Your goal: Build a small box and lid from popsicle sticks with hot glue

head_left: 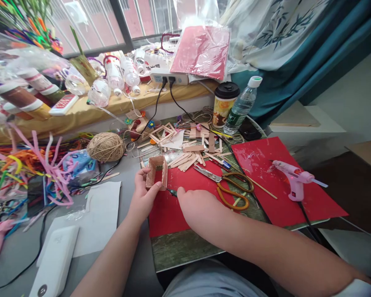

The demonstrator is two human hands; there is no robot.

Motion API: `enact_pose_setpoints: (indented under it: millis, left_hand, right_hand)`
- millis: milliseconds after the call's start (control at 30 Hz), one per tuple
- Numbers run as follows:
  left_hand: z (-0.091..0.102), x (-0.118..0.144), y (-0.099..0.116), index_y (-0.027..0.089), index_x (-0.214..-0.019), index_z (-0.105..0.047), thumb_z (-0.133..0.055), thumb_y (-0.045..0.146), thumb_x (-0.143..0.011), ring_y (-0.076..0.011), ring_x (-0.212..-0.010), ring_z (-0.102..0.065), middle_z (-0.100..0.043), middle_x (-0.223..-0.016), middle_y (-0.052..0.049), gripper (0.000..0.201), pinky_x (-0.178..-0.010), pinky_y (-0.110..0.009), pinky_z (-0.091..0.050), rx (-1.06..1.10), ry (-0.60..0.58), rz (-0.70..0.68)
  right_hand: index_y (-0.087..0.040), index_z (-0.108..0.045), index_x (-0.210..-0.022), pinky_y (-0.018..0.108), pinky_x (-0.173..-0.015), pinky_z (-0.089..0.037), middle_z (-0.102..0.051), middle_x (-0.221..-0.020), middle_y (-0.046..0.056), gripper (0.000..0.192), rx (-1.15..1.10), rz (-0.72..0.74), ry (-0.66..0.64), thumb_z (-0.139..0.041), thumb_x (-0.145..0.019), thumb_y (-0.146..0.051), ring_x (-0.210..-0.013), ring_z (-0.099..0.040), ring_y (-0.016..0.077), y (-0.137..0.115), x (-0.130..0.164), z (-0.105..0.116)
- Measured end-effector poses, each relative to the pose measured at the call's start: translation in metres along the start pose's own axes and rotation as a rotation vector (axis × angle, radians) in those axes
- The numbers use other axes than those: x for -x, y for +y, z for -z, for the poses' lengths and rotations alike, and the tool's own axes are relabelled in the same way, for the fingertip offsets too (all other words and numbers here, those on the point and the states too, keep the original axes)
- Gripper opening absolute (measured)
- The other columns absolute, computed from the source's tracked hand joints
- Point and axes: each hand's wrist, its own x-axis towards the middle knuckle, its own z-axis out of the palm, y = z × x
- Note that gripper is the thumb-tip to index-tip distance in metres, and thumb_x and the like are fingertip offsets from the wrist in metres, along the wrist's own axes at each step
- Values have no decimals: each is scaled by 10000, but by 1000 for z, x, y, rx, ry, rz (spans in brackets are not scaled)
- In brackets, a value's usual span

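Observation:
My left hand (144, 192) grips a small open box of wooden craft sticks (156, 173), thumb on the near side and fingers round the left. My right hand (196, 204) is closed round a slim tool with a dark green end (172, 192). Its thin tip points at the box's lower right corner; whether it touches is too small to tell, and most of the tool is hidden by the hand. Red paper (176, 214) lies under both hands. Scissors with orange-brown handles (236, 189) lie beyond my right hand, near a pile of loose craft sticks (188, 159).
A pink hot glue gun (292, 177) rests on a second red sheet (315, 206) at right. A paper cup (224, 105) and a water bottle (243, 105) stand behind. Left are a twine ball (106, 147), pink pipe cleaners (54, 165) and a white power bank (55, 262).

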Motion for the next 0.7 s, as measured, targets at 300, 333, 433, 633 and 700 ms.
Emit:
enact_pose_setpoints:
  millis: [300,333,433,633,700]
  left_hand:
    - [-2,2,2,323,-1357,-379,-670,400,-927,-221,-1154,-618,-516,-1385,-54,525,-942,-344,-530,-54,6,-31]
    - [-2,2,2,322,-1363,-379,-666,403,-932,-220,-1155,-617,-517,-1385,-56,524,-953,-348,-525,-63,8,-37]
    - [1,2,-1,316,-1384,-379,-619,434,-968,-220,-1173,-604,-511,-1394,-64,495,-993,-361,-499,-82,3,-57]
    - [7,0,-14,279,-1420,-399,-546,483,-1000,-258,-1346,-517,-509,-1438,-100,490,-1121,-419,-411,-69,18,-111]
    - [8,0,-15,291,-1435,-378,-530,484,-1010,-255,-1345,-520,-510,-1440,-96,491,-1140,-431,-393,-53,20,-104]
  right_hand:
    - [-187,-565,-1073,290,-619,-518,-756,-860,87,167,-144,-75,166,-490,-1062,-336,-792,-784,275,7,4,-19]
    - [-193,-563,-1059,290,-603,-498,-756,-853,78,190,-170,-80,187,-488,-1063,-368,-786,-781,278,7,3,-23]
    - [-198,-556,-1047,291,-578,-436,-758,-854,75,211,-210,-93,206,-466,-1072,-387,-780,-774,275,9,-2,-32]
    - [-205,-543,-1014,283,-599,-351,-759,-895,57,194,-324,-47,255,-464,-1083,-368,-815,-752,241,15,-10,-49]
    - [-201,-550,-1039,280,-626,-357,-758,-934,55,160,-368,-32,275,-481,-1078,-340,-854,-745,231,15,-11,-52]
